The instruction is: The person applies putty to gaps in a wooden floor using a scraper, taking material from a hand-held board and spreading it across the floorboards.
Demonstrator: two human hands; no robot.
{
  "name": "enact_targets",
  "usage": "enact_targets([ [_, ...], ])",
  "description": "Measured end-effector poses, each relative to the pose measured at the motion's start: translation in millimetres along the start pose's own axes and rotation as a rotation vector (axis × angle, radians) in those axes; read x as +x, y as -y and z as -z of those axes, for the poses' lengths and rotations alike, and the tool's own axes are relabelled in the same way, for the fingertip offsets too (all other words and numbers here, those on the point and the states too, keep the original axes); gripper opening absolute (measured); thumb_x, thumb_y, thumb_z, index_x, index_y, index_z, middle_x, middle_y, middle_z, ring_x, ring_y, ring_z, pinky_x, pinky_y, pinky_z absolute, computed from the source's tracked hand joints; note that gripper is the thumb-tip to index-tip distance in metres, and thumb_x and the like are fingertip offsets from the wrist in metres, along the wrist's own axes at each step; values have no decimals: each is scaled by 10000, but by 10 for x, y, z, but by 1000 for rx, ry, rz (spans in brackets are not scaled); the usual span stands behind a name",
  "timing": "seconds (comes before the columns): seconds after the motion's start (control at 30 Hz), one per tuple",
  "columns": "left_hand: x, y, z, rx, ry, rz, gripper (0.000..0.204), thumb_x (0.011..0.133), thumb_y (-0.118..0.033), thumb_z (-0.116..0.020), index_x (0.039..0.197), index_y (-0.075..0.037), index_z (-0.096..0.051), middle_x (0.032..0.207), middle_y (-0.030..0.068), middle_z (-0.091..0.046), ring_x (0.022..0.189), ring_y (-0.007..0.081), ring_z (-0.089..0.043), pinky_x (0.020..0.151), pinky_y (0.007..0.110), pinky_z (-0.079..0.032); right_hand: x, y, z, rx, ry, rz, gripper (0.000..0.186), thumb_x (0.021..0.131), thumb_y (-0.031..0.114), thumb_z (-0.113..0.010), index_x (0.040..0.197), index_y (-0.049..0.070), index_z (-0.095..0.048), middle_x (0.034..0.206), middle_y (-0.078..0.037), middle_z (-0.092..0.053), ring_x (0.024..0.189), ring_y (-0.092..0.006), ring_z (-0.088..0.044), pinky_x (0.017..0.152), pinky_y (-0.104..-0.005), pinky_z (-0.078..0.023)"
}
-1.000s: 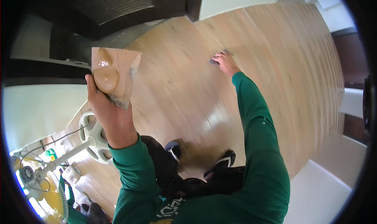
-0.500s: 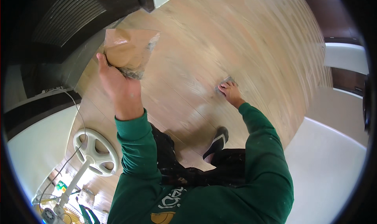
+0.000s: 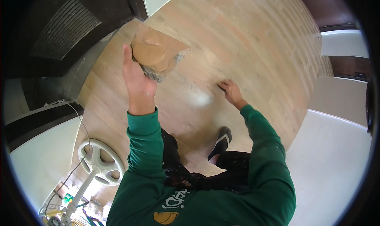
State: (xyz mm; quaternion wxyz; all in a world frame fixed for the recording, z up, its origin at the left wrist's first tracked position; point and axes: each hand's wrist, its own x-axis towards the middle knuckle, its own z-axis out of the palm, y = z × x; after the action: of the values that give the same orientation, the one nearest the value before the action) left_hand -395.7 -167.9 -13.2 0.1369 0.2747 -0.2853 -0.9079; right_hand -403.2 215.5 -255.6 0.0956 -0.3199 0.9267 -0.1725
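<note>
Nearest: wearer's dk green sweatshirt, dk trousers, & one sandal w/ a pale strap, flat on the wood-look floor.

L hand was clamped on the near L edge of a flat board, thumb along the side, other fingers mostly hidden under it. Board was held up above the floor, w/ a rounded blob of tan paste on top & grey crust along its nearer edge.

R hand was well apart from the board, off to its R, fingers closed on a thin dk tool seen nearly edge-on; prob. a scraper, but couldn't tell its full shape. Looked to be down at floor level; contact couldn't be confirmed.

Step in hand, my read: working paste into the floor surface, board serving as supply. Next move prob. called for a low, even stroke, or a fresh scoop w/ the board kept level so the blob wouldn't slide.

Farther off: white fan base w/ a cable across it, L side; white panel, R; dk door w/ slats, upper L.
</note>
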Motion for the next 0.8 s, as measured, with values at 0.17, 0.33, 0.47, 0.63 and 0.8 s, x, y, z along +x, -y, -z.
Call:
enact_targets([
  [0.17, -68, -116, -19, -40, -73, -60, 505, 1090, -372, -344, 1409, 0, -466, 1383, 160, -557, 1238, 331, -578, 1053, 474, -477, 1033, 34, -246, 0, -76, 181, 459, 734, -16, -630, 1171, 105, -705, 1125, -74, -652, 1088, -309, -567, 932, -428, -488],
  [0.33, -269, -519, 83, -27, -309, -406, 510, 1082, -395, -353, 1393, -11, -481, 1363, 150, -564, 1233, 324, -578, 1050, 471, -482, 1948, 310, -472, -69, -58, 300, 429, 766, 2, -638, 1174, 115, -705, 1144, -41, -636, 1127, -278, -542, 976, -436, -444],
  [0.47, -455, -777, 192, -31, -432, -567, 498, 1080, -398, -358, 1386, -27, -484, 1350, 130, -568, 1236, 313, -576, 1034, 468, -492, 2568, 532, -659, -94, -65, 382, 443, 766, 1, -620, 1183, 123, -708, 1163, -26, -644, 1123, -264, -543, 975, -442, -439],
  [0.63, -500, -888, 358, -48, -419, -591, 468, 1083, -388, -351, 1378, -50, -487, 1349, 112, -569, 1236, 299, -577, 1027, 463, -494, 3068, 527, -843, -213, -89, 425, 352, 826, 36, -579, 1130, 148, -719, 1138, 16, -644, 1136, -242, -545, 971, -451, -439],
  [0.8, -481, -869, 340, -19, -421, -610, 454, 1084, -379, -351, 1370, -55, -489, 1348, 110, -568, 1246, 296, -572, 1038, 458, -488, 3073, 581, -915, -223, -26, 389, 371, 815, 35, -617, 1159, 137, -713, 1163, 16, -653, 1139, -240, -545, 971, -438, -436],
])
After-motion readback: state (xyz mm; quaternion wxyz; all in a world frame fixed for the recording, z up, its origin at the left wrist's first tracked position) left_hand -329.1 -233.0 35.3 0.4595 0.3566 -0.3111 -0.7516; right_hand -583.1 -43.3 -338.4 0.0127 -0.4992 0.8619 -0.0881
